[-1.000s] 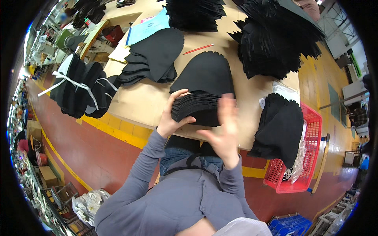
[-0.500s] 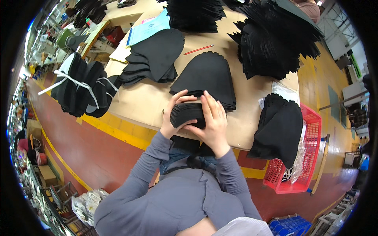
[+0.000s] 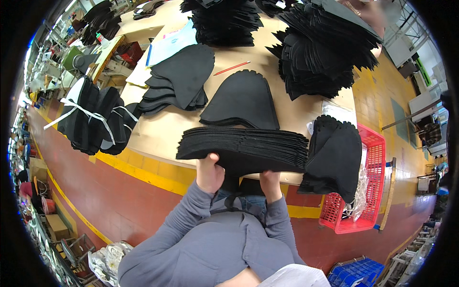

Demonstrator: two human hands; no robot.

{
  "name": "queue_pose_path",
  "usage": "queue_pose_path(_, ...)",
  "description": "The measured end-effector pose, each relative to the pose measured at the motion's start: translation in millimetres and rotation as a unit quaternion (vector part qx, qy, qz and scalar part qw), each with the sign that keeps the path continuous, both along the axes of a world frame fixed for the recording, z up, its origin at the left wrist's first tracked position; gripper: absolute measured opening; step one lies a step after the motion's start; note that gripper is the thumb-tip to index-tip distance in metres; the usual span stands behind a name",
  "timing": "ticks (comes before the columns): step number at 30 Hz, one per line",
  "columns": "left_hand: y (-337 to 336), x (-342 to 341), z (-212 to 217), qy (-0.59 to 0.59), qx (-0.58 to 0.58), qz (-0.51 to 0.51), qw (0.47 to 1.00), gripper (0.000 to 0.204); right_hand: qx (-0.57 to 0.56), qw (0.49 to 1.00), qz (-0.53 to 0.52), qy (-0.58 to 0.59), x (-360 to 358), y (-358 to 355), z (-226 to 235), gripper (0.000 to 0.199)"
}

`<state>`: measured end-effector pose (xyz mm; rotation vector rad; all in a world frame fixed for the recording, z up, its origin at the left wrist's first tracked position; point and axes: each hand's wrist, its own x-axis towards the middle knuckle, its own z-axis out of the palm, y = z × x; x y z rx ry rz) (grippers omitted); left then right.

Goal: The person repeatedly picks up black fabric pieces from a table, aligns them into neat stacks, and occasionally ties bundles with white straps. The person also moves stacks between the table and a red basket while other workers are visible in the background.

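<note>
A thick stack of black cut material pieces (image 3: pixel 241 152) is held just in front of my body, over the table's near edge. Its layered edges face up and it stretches wide from left to right. My left hand (image 3: pixel 210 176) grips its lower left part, thumb on the near face. Under the stack's lower right, my right hand (image 3: pixel 271 185) holds it too, its fingers mostly hidden behind the material. Just beyond lies another stack of black rounded pieces (image 3: pixel 244 99) with a notched top edge. Fanned black pieces (image 3: pixel 184 76) lie to its left.
The tan table (image 3: pixel 158 134) bears a red pencil (image 3: pixel 232 68), a light blue paper (image 3: pixel 174 45) and tall black piles (image 3: pixel 320 57) at the back. Tied black bundles (image 3: pixel 95 115) are at left. More black pieces (image 3: pixel 334 158) lie by a red basket (image 3: pixel 377 191) at right.
The held stack, bent and seen end-on between both hands before, now lies wide with its long edges up. My hands have moved down to its lower side. The whole view has shifted slightly.
</note>
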<state>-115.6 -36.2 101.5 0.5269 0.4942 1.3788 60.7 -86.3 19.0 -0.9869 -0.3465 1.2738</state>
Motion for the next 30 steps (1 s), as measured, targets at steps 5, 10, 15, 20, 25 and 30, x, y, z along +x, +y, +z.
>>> queue_pose_path(5, -18, -7, 2, 0.090, 0.272, -0.081, 0.955, 0.051, 0.204, 0.972, -0.026, 0.113, 33, 20, 7, 0.070)
queue_pose_path(10, -4, -52, 31, -0.103, -0.047, -0.503, 0.857, 0.099, 0.310, 0.929, 0.144, 0.140, 92, 63, 3, 0.073)
queue_pose_path(15, 23, -38, 50, 0.137, -0.096, -0.611, 0.774, 0.093, 0.208, 0.956, 0.195, -0.066, 101, 100, 9, 0.100)
queue_pose_path(20, 9, -33, 37, 0.125, -0.130, -0.560, 0.809, 0.089, 0.181, 0.960, 0.212, 0.018, 85, 112, 7, 0.102)
queue_pose_path(25, -5, -29, 15, 0.119, -0.171, -0.497, 0.842, 0.073, 0.154, 0.954, 0.234, 0.105, 81, 118, -2, 0.101)
queue_pose_path(30, -17, -10, 6, 0.163, -0.150, -0.396, 0.891, 0.075, 0.175, 0.948, 0.094, -0.248, 70, 102, 39, 0.076)
